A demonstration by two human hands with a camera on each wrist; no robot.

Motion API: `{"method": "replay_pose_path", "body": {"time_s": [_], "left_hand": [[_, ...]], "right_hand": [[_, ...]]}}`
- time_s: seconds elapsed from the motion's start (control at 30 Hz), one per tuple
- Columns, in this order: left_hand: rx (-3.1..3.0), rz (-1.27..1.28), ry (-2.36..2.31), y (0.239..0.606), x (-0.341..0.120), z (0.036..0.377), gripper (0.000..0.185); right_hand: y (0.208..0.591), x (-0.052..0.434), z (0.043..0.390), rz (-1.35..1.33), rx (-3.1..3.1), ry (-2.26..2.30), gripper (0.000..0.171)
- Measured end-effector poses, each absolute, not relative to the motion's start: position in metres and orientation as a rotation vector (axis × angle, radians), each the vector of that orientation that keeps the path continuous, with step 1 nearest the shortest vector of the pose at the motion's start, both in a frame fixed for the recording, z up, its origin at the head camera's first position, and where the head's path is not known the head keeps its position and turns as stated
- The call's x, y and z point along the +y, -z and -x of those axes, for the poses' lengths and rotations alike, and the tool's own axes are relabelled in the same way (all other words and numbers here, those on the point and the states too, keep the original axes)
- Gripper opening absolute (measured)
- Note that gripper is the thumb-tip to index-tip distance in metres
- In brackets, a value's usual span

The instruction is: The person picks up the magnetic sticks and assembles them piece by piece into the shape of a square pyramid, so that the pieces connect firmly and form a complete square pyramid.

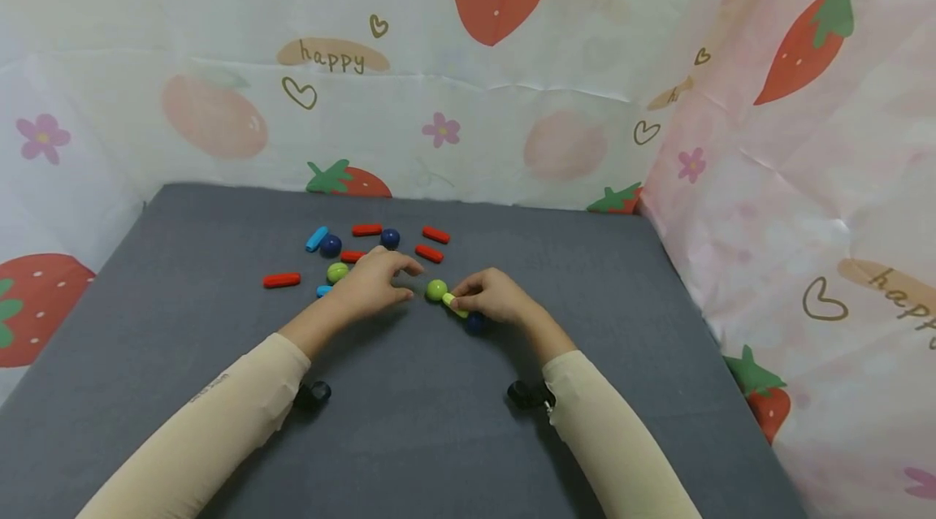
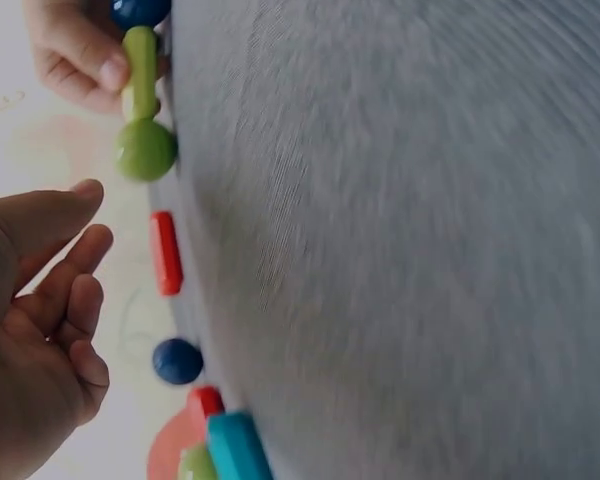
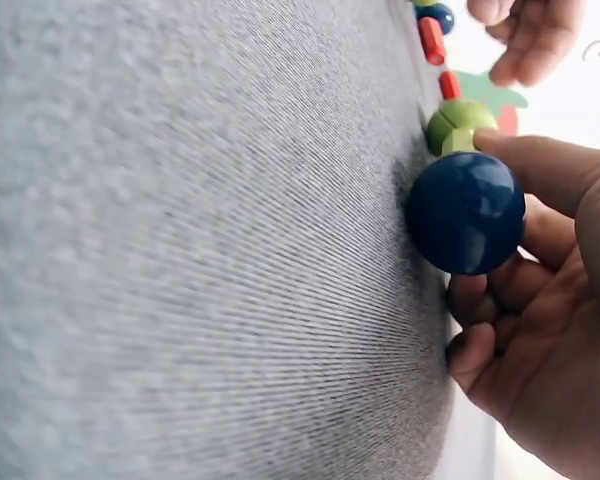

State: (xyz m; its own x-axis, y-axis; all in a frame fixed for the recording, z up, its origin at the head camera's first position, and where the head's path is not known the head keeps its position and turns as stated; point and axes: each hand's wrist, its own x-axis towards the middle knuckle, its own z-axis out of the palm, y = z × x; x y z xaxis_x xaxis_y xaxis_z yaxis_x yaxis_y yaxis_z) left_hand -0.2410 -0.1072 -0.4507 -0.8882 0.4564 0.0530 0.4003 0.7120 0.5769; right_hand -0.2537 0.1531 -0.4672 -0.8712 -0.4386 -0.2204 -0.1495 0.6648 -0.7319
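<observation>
In R hand (image 1: 497, 297), betw. pinched fingers: yel-grn rod (image 2: 140, 72), touching grn ball (image 2: 146, 151); L hand (image 1: 369, 282) empty, fingers apart

Glossy navy ball (image 3: 467, 213), matt ribbed grey cloth (image 3: 200, 240)

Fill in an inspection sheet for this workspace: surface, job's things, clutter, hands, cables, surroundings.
Surface: dark grey tabletop.
Job's things: yellow-green stick between a green ball and a dark blue ball.
Clutter: loose red sticks, light-blue sticks and other balls, scattered around the left hand.
Hands: right hand pinches the stick with its fingers; left holds nothing, near the green ball.
Cables: nothing seen.
Surroundings: strawberry-print sheeting behind and at both sides.
</observation>
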Motion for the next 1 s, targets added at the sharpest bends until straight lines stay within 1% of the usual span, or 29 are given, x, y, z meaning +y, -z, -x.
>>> {"method": "replay_pose_path", "body": {"time_s": [0.27,0.6,0.77,1.0], "left_hand": [[2.875,-0.619,-0.914,0.440,-0.149,0.230,0.038],[2.891,-0.447,-0.962,0.450,-0.200,0.216,0.036],[2.901,-0.402,-0.938,0.455,-0.214,0.213,0.032],[2.890,-0.364,-0.899,0.460,-0.222,0.217,0.031]], "right_hand": [[0.470,0.154,0.247,0.355,2.566,1.077,0.021],[0.468,0.158,0.240,0.257,2.622,1.101,0.022],[0.469,0.158,0.235,0.221,2.631,1.141,0.021],[0.469,0.156,0.228,0.138,2.642,1.192,0.022]]}}
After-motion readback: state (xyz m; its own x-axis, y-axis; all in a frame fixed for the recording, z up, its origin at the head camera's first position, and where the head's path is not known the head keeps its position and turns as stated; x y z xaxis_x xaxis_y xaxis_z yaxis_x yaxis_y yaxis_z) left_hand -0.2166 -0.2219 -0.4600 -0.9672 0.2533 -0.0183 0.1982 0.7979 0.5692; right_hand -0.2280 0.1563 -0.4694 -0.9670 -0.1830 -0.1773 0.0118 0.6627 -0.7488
